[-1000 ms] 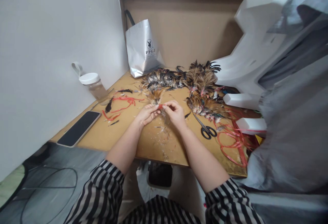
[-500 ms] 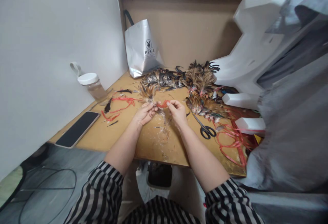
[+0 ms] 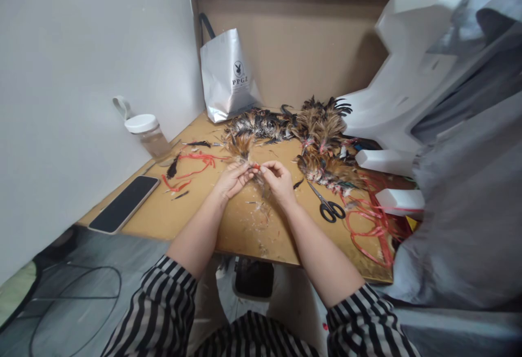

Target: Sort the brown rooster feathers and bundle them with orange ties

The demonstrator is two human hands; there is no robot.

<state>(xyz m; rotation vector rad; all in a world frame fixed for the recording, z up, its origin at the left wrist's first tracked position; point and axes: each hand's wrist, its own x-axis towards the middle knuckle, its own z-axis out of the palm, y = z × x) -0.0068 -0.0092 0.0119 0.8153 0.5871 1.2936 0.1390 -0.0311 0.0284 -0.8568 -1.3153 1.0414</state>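
Note:
Over the middle of the table, my left hand (image 3: 235, 179) pinches the quill end of a small bundle of brown feathers (image 3: 240, 147), whose tips fan away from me. A short piece of red ribbon (image 3: 256, 166) shows at the quills, between the two hands. Thumb and forefinger of my right hand (image 3: 278, 180) are closed on the ribbon's other end, close to the left fingertips. Loose fluff and feather bits (image 3: 261, 213) lie on the table under the hands. My fingers partly hide the spot where ribbon and quills meet.
Black-handled scissors (image 3: 328, 207) lie right of my hands, beside tangled red ribbon (image 3: 369, 232) and tied feather bunches (image 3: 326, 172). More feathers (image 3: 261, 124) are heaped behind. At left are a phone (image 3: 124, 204), a lidded jar (image 3: 149, 136) and red strips (image 3: 196, 164). A silver bag (image 3: 226, 79) stands at back.
My right hand has moved in toward my left, and less red ribbon shows between them. The feather bundle stays in my left hand.

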